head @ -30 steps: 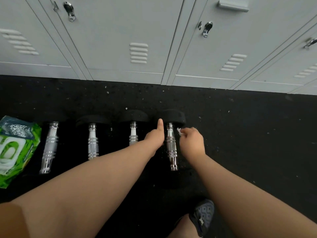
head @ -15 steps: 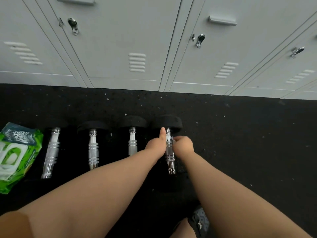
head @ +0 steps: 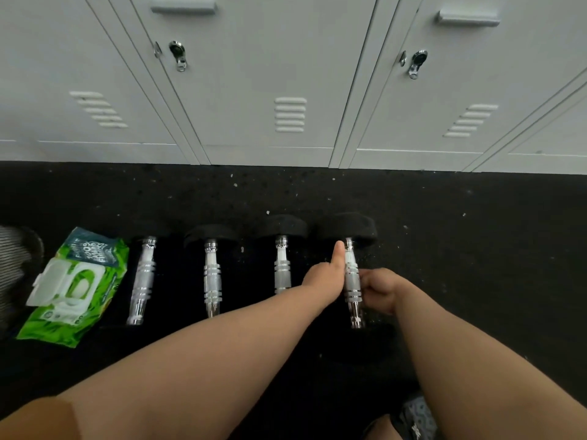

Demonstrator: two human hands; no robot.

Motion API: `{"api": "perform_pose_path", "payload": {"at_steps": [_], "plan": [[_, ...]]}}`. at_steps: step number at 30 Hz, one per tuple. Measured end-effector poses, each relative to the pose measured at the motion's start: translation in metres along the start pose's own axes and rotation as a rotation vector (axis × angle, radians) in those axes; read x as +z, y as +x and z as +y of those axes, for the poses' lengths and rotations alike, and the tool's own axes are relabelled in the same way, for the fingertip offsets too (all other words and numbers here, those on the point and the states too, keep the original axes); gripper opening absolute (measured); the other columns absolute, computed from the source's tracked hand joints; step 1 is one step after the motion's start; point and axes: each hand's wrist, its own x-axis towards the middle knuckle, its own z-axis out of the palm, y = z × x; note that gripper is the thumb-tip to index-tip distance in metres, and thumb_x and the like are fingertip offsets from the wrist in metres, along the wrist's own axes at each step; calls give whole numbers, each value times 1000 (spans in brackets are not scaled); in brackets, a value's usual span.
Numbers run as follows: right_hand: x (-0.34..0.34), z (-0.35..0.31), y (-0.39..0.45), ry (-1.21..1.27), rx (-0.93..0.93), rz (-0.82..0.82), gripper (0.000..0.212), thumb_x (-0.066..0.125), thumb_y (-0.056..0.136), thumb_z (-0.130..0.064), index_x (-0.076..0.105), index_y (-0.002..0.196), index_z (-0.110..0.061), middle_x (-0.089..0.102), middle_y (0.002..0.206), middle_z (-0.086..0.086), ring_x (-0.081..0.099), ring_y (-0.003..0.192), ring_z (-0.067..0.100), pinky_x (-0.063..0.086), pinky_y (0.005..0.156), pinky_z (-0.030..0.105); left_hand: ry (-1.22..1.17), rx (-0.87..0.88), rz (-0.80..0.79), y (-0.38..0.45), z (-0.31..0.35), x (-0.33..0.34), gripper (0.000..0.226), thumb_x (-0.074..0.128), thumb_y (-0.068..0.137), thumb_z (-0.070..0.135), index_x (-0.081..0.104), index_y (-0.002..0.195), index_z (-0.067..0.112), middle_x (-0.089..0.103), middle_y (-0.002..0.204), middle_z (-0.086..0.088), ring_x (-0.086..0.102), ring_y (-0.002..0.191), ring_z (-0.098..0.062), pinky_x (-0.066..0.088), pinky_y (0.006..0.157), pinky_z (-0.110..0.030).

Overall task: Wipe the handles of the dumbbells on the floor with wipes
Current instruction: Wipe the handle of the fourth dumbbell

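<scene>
Gripping rightmost dumbbell handle (head: 352, 281) with our curled right hand (head: 379, 289); left hand (head: 327, 277) touches it, thumb straight, other fingers hidden

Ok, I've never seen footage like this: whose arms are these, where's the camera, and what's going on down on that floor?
There is no machine here. The one view comes from a camera worn on a person's head, looking down at their own bare arms. On the black floor, before grey lockers, four dumbbells lie in a row; a green pack of wipes lies at the left end. Both hands are at the rightmost dumbbell's handle. The left hand rests against its left side, one digit pointing along it. The right hand has its fingers curled against the right side; whether it holds a wipe cannot be seen in this picture.
</scene>
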Motion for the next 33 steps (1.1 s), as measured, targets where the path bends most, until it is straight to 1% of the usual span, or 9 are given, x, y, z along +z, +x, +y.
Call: {"api": "perform_pose_path", "payload": {"at_steps": [2,5,10,13,16,19,26,30,33], "plan": [[-1,0,-2,4,21,-11,45,21,86,13,61,100,0,75,80,9,66,88,23,48,76,38,3,9,-2,1,1,0,98,6,81,78,62,121,8,61,125,-9,54,118,-26,38,104,-39],[3,-5,-3,-146,38,108,40,24,83,14,60,77,-3,67,56,7,65,53,16,44,62,30,-9,11,5,4,0,1,94,8,84,76,66,115,8,64,120,-9,57,113,-25,40,101,-37],[3,-13,-9,-634,75,190,33,30,82,13,56,70,-5,57,70,13,49,55,18,41,54,27,12,15,4,4,4,0,92,7,88,72,62,121,6,60,127,-11,53,119,-27,36,103,-37],[-4,-20,-7,-753,99,230,30,34,84,10,52,64,-4,52,56,12,45,47,19,38,48,26,3,19,8,6,4,-2,93,7,87,73,63,119,6,61,125,-11,53,118,-27,36,101,-38],[-8,-23,2,-502,-85,322,31,32,82,15,59,72,2,53,62,13,49,57,22,37,53,31,-10,22,14,8,1,-3,92,8,87,73,64,117,6,62,122,-11,54,116,-27,37,100,-38],[-5,-14,5,-207,-127,244,50,23,71,23,66,81,-1,57,73,11,50,67,20,40,60,28,-12,29,15,6,0,-3,92,9,87,73,63,118,5,62,123,-11,55,116,-26,38,101,-38],[-24,1,-15,-814,110,100,42,33,75,19,65,80,-9,53,69,8,46,60,16,35,52,24,28,52,-4,5,0,-5,91,7,89,70,64,118,5,62,122,-11,55,115,-26,38,99,-36],[-15,-24,1,-279,-138,343,38,34,86,12,60,75,-14,53,71,6,44,61,14,33,53,25,14,43,-18,4,-3,-2,91,8,87,72,64,118,7,62,121,-9,56,113,-24,38,94,-34],[-1,-34,12,-217,-179,293,39,30,79,14,55,69,-15,51,70,2,46,65,12,35,55,24,-1,38,-31,3,-3,0,93,8,86,75,62,122,7,61,123,-9,56,112,-24,38,91,-33]]}}
